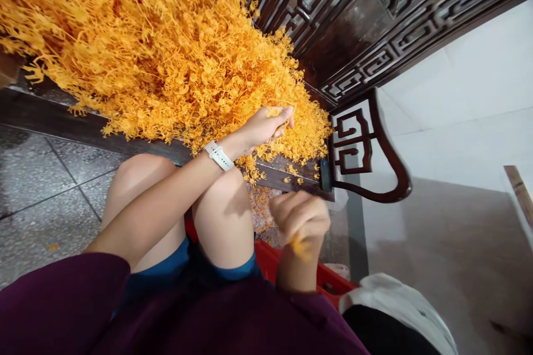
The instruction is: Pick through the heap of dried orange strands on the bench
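A big heap of yellow-orange artificial flower pieces (179, 61), thin-stemmed and plastic-looking, fills the upper left of the head view. At its lower right edge is my left hand (268, 123), the fingers closed in a pinch, with bits of yellow flower showing at them. My right hand (302, 216) is curled closed above the floor, to the right of my knees, and smeared by motion. A yellow flower piece (300, 247) shows at the underside of that hand. How the right fingers grip it is blurred.
The heap lies on a dark carved wooden bench (287, 180) with a curved armrest (389, 177). Loose flower pieces (260, 205) litter the floor below. A red plastic object (268, 260) is beside my legs, and a white bag (391, 299) is at lower right.
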`<state>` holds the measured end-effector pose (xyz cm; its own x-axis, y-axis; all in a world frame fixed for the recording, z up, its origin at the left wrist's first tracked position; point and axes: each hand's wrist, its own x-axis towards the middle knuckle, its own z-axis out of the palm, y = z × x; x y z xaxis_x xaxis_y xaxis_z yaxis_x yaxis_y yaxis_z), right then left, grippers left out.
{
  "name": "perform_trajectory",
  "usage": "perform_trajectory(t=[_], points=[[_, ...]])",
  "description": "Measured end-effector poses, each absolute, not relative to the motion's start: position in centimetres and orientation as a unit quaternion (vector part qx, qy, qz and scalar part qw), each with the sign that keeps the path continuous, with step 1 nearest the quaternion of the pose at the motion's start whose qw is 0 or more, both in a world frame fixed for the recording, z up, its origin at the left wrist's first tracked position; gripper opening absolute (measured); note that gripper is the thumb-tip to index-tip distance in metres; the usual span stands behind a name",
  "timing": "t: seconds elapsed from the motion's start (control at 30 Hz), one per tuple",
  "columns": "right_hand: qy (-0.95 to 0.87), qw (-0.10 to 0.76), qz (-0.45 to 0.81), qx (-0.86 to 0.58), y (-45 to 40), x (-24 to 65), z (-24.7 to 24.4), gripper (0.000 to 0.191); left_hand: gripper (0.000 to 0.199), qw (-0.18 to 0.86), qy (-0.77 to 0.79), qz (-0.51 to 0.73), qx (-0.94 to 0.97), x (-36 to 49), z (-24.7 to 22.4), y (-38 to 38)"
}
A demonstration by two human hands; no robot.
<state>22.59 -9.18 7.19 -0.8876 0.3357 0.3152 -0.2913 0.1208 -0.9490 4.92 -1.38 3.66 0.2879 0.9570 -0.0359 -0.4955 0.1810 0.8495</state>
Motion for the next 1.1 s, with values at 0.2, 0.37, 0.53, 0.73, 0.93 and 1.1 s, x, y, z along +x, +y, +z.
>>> perform_trajectory(t=[0.2, 0.37, 0.53, 0.73, 0.93, 1.1], points=[[-0.448, 0.547, 0.603, -0.371, -7.8, 23.5, 6.1, 0.029, 0.037, 0.668, 0.324, 0.511, 0.433, 5.1, 4.1, -1.9], [-0.570, 0.431, 0.489, -0.500, -8.6, 22.1, 4.3, 0.034, 0.046, 0.630, 0.318, 0.483, 0.518, 5.8, 4.4, -2.8], [-0.693, 0.327, 0.421, -0.485, -9.8, 20.7, 4.4, 0.040, 0.041, 0.579, 0.339, 0.528, 0.521, 6.3, 4.4, -2.9], [-0.819, 0.146, 0.545, -0.103, -12.6, 18.6, 7.9, 0.026, 0.037, 0.561, 0.411, 0.551, 0.461, 4.7, 3.2, -0.5], [-0.717, 0.248, 0.652, -0.006, -11.7, 19.4, 8.0, 0.018, 0.035, 0.583, 0.418, 0.548, 0.431, 3.2, 3.5, -0.1], [-0.551, 0.476, 0.603, -0.326, -8.8, 21.6, 6.7, 0.049, 0.020, 0.500, 0.437, 0.564, 0.492, 4.6, 3.2, -0.8]])
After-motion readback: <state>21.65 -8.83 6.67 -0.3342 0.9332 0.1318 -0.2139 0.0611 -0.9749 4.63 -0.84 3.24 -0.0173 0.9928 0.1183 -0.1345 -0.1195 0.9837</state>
